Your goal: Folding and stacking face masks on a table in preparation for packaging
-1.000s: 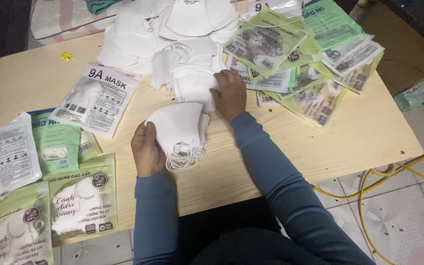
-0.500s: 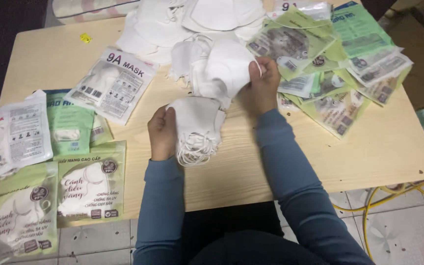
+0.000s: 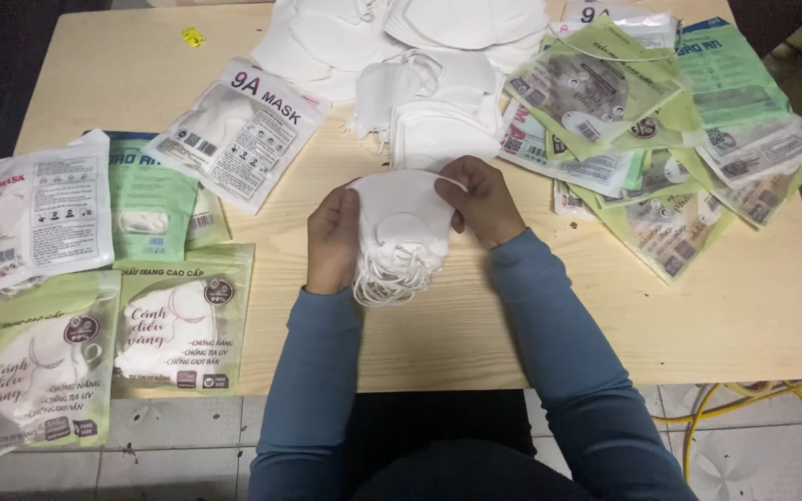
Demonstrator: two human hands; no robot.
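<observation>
I hold a stack of folded white face masks (image 3: 403, 232) over the middle of a light wooden table (image 3: 744, 315). My left hand (image 3: 331, 239) grips the stack's left side. My right hand (image 3: 481, 199) pinches its upper right edge. White ear loops hang from the bottom of the stack. Just beyond my hands lies a heap of loose white masks (image 3: 420, 56), reaching to the far edge of the table.
Packed masks in clear and green pouches (image 3: 58, 278) lie along the left side, and one white pouch (image 3: 239, 130) is at the upper left. A pile of flat green and clear bags (image 3: 661, 130) covers the right. Yellow cable (image 3: 754, 399) lies on the tiled floor.
My right hand lifted a mask from the loose heap and brought it back onto the stack. Both hands now close on the stack together.
</observation>
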